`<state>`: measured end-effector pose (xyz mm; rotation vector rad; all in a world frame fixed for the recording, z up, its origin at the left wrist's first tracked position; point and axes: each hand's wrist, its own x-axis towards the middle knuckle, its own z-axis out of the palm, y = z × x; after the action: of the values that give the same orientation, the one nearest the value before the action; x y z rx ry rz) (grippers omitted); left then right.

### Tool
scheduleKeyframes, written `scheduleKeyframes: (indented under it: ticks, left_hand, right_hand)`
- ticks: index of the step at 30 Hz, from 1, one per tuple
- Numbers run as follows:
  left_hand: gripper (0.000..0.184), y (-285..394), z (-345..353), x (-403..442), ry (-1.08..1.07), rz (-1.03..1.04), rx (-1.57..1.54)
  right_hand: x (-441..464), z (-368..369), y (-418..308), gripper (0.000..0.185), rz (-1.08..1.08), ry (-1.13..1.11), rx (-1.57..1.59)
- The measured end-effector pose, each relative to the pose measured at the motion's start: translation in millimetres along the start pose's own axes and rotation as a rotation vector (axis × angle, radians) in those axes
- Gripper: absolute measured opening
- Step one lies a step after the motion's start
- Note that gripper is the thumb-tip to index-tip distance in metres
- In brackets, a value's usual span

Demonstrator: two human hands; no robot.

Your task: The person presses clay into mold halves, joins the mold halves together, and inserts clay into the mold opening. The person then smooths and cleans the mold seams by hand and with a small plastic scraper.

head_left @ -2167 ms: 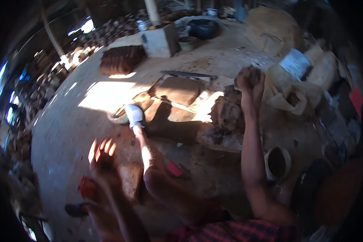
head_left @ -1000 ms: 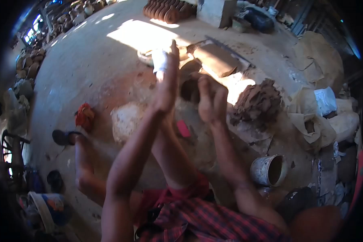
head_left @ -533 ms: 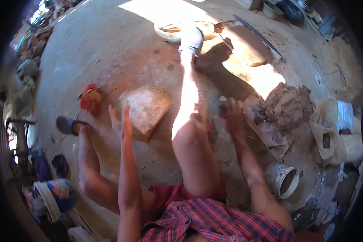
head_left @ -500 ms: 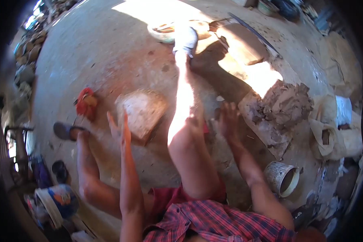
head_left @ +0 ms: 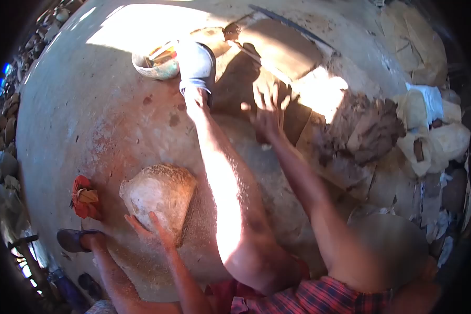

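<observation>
My left hand [head_left: 154, 230] is at the near edge of a pale, rounded block [head_left: 159, 196] on the floor, its fingers apart. My right hand [head_left: 268, 112] reaches forward to the right of my outstretched foot, fingers spread, with nothing in it. Just beyond that hand a thin stick [head_left: 264, 64] lies by a flat brown slab [head_left: 282, 47]. A heap of brown clay [head_left: 371, 125] sits to the right of my right forearm. Left of the block lies a red cloth bundle [head_left: 85, 198].
A bowl [head_left: 157, 65] with things in it stands beside my shod foot [head_left: 196, 65]. A long dark bar [head_left: 293, 25] lies behind the slab. Crumpled sacks [head_left: 445, 144] line the right side, and piled pots [head_left: 8, 123] the far left.
My right hand has moved forward, towards the slab, with its fingers spread. My left hand has come to the block's near edge. The view has shifted; the bucket at lower left is gone from view.
</observation>
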<state>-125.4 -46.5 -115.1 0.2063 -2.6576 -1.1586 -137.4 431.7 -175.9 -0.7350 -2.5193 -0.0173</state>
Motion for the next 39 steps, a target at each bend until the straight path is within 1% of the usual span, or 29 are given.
scheduleKeyframes:
  ticks: [1, 3, 4, 5, 6, 7, 9, 11, 13, 15, 16, 17, 18, 20, 21, 22, 23, 25, 27, 29, 31, 32, 34, 36, 38, 39]
  left_hand:
    - [0.088, 6.2, 0.4, -3.7, 0.013, -0.012, -0.02]
    - [0.087, 20.2, -6.1, -5.4, -0.018, -0.06, 0.011]
    - [0.087, 19.8, -5.2, -4.9, -0.006, -0.049, 0.0]
    - [0.088, 16.4, -5.8, -6.1, -0.014, -0.042, -0.038]
    - [0.088, 14.7, -4.1, -5.2, -0.021, -0.034, -0.077]
    - [0.088, 16.9, 0.3, -5.0, -0.004, -0.025, -0.088]
    - [0.09, 20.0, 0.5, -7.8, 0.032, -0.057, -0.133]
    - [0.091, 11.8, 1.6, -6.4, 0.047, -0.032, -0.133]
    - [0.091, 9.7, 0.2, -8.9, 0.069, -0.012, -0.144]
    - [0.09, 13.5, -5.2, -7.4, 0.035, -0.023, 0.052]
    - [0.089, 13.6, -3.8, -6.1, 0.067, 0.022, 0.023]
    - [0.089, 12.2, -2.3, -5.5, 0.078, 0.021, 0.014]
    - [0.088, 14.7, -3.6, -8.5, 0.065, 0.002, 0.013]
    - [0.087, 13.2, -5.6, -9.1, 0.062, -0.022, 0.015]
    - [0.087, 10.0, -4.8, -9.3, 0.06, -0.003, 0.004]
    - [0.086, 8.0, -3.9, -7.4, 0.058, 0.02, -0.002]
    - [0.086, 9.3, -2.6, -5.2, 0.067, 0.022, 0.005]
    - [0.085, 13.6, -3.5, -8.1, 0.065, 0.021, -0.01]
    - [0.084, 11.8, -2.0, -6.1, 0.071, 0.042, 0.032]
    - [0.084, 8.2, -9.5, -8.4, 0.066, 0.047, 0.079]
    - [0.082, 12.8, -7.6, -6.8, 0.063, 0.039, 0.021]
    - [0.082, 14.0, -6.6, -2.4, 0.084, 0.05, 0.004]
    - [0.08, 5.0, -4.9, -7.5, 0.098, 0.066, 0.076]
    - [0.08, -2.8, -1.4, -6.9, 0.104, 0.081, 0.07]
    - [0.08, -19.4, 5.5, -4.1, 0.117, 0.121, 0.047]
    - [0.08, -16.8, 5.1, -2.4, 0.103, 0.121, 0.06]
  right_hand:
    - [-24.2, -21.7, -5.9, 0.087, -0.032, -0.051, 0.063]
    - [-87.5, -74.7, -17.1, 0.092, -0.163, -0.247, 0.046]
    - [-125.5, -94.0, -16.6, 0.099, -0.204, -0.342, 0.014]
    - [-174.1, -115.3, -10.2, 0.103, -0.249, -0.435, -0.01]
    - [-198.1, -124.0, -6.6, 0.106, -0.295, -0.526, -0.035]
    - [-180.8, -118.7, -9.3, 0.106, -0.301, -0.505, -0.033]
    - [-147.8, -109.4, -16.1, 0.106, -0.119, -0.538, 0.028]
    - [-100.1, -71.6, -17.0, 0.105, -0.052, -0.336, -0.092]
    - [-31.8, -53.1, -16.7, 0.095, 0.131, -0.157, -0.04]
    - [9.6, -16.3, -1.7, 0.095, 0.133, -0.049, -0.065]
    - [10.4, -30.9, -8.6, 0.09, -0.005, -0.036, -0.078]
    - [-7.6, -47.7, -15.2, 0.086, -0.013, -0.074, -0.023]
    - [-37.0, -41.2, -11.2, 0.089, -0.097, 0.0, -0.138]
    - [-119.9, -71.0, -18.4, 0.097, -0.149, -0.339, -0.006]
    - [-165.0, -108.7, -26.5, 0.099, -0.172, -0.426, -0.037]
    - [-190.2, -134.4, -32.3, 0.1, -0.191, -0.515, -0.065]
    - [-185.3, -127.3, -31.9, 0.1, -0.195, -0.513, -0.054]
    - [-170.5, -120.1, -30.4, 0.098, -0.195, -0.394, -0.011]
    - [-102.2, -66.4, -17.9, 0.094, -0.097, -0.379, -0.107]
    - [-41.1, -14.2, -0.6, 0.094, 0.012, -0.088, -0.2]
    - [12.8, -7.8, 6.3, 0.091, 0.128, 0.054, -0.198]
    - [14.7, -16.5, -0.5, 0.091, 0.108, -0.03, -0.136]
    - [-25.6, -38.4, -13.2, 0.084, -0.017, -0.017, -0.149]
    - [-123.7, -45.4, -11.4, 0.086, -0.225, -0.079, -0.218]
    - [-191.1, -110.4, -40.0, 0.102, -0.211, -0.247, -0.315]
    - [-207.4, -144.7, -53.6, 0.106, -0.149, -0.491, -0.076]
